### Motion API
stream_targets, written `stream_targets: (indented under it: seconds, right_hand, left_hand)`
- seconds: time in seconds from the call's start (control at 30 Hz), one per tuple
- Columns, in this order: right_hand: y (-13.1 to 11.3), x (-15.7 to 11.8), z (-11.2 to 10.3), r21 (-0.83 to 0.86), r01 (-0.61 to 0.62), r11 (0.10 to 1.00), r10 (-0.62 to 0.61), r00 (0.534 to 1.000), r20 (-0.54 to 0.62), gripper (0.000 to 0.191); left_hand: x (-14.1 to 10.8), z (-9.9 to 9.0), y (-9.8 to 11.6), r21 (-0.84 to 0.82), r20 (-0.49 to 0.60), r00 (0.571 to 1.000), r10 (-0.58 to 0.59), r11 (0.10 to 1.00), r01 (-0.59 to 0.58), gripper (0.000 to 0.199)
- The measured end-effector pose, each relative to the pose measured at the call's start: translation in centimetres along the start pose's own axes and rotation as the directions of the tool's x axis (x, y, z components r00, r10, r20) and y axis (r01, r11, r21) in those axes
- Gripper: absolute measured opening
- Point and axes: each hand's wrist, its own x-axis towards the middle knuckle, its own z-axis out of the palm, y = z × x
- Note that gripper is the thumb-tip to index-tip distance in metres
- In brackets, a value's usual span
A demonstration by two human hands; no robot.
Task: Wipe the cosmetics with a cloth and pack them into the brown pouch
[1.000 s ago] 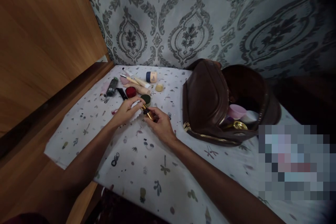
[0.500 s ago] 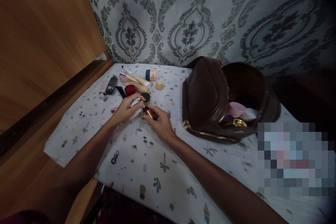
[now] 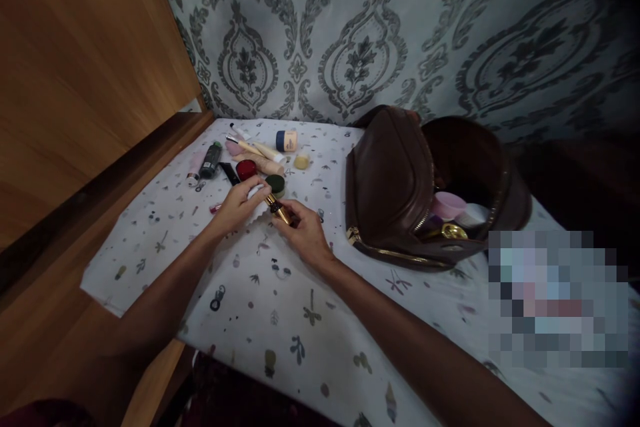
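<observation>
White table covering (image 3: pixel 240 327), printed with small scattered plants and other motifs, spreads from the near edge of the tabletop back to the wall. Above its middle, both hands meet around a slender gold-and-black cylindrical tube (image 3: pixel 279 210), which lies tilted between them. The right hand (image 3: pixel 305 230) has its thumb and fingers closed around the lower end. The left hand (image 3: pixel 244 205) is pinched at the upper end, its fingers pressing a thin white wipe with a wavy edge (image 3: pixel 259 211) there – whether cloth or paper, I cannot tell.

Well to the right sits a dark brown bag with gold zips (image 3: pixel 387 180), its top open on a pale pink cup (image 3: pixel 449 205) and a shiny gold round piece (image 3: pixel 454 231).

Just beyond the hands stands a low round jar with a dark green lid (image 3: pixel 275 184); a round deep-red container (image 3: pixel 245 170) is just beside it, to the left. Farther back lie a dark green bottle (image 3: pixel 211 161), a pale-handled brush (image 3: pixel 246 145) and a beige tube (image 3: pixel 265 164). A small yellowish pot (image 3: pixel 301 161) is near a peach-and-navy jar (image 3: pixel 287 141) – and behind everything rises grey damask-patterned wallpaper (image 3: pixel 361 67).
</observation>
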Motion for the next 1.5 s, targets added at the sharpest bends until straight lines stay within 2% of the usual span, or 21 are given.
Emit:
stream_targets:
  seconds: [0.23, 0.37, 0.53, 0.63, 0.9, 1.13, 1.3, 1.5]
  right_hand:
    - [-0.13, 0.02, 0.04, 0.026, -0.008, 1.0, 0.008, 1.0, -0.005, 0.033]
    - [-0.15, 0.05, 0.08, 0.025, -0.013, 1.0, 0.013, 1.0, -0.009, 0.034]
    - [0.01, 0.01, 0.15, 0.032, -0.02, 0.999, 0.02, 1.0, 0.001, 0.034]
    - [0.04, -0.02, 0.13, 0.029, -0.027, 0.999, 0.027, 1.0, 0.01, 0.033]
    - [0.29, -0.1, 0.21, 0.023, -0.013, 1.0, 0.013, 1.0, 0.004, 0.034]
    - [0.59, 0.04, 0.18, 0.161, -0.031, 0.986, 0.021, 0.998, 0.059, 0.033]
    - [0.59, 0.08, 0.08, 0.226, -0.051, 0.973, 0.034, 0.996, 0.08, 0.036]
    - [0.41, 0.0, -0.09, 0.156, -0.023, 0.988, 0.011, 0.997, 0.076, 0.036]
  left_hand:
    - [-0.01, -0.24, 0.26, -0.052, 0.017, 1.0, 0.0, 0.999, 0.001, 0.027]
    - [-0.14, -0.28, 0.58, -0.101, 0.047, 0.999, 0.0, 0.995, 0.005, 0.032]
    - [0.0, -0.12, 0.21, -0.06, -0.022, 0.999, -0.03, 0.998, 0.028, 0.027]
    - [0.11, -0.21, 0.09, -0.065, -0.004, 0.998, -0.067, 0.996, 0.067, 0.03]
    - [0.14, -0.31, 0.93, -0.007, 0.013, 0.999, -0.051, 0.999, 0.051, 0.031]
    - [0.06, -0.68, 0.76, 0.025, 0.066, 0.997, -0.035, 0.999, 0.034, 0.033]
    - [0.03, -0.76, 0.75, 0.055, 0.038, 0.999, -0.037, 0.998, 0.035, 0.033]
    - [0.03, -0.44, 0.8, 0.05, 0.006, 1.0, -0.027, 0.998, 0.027, 0.033]
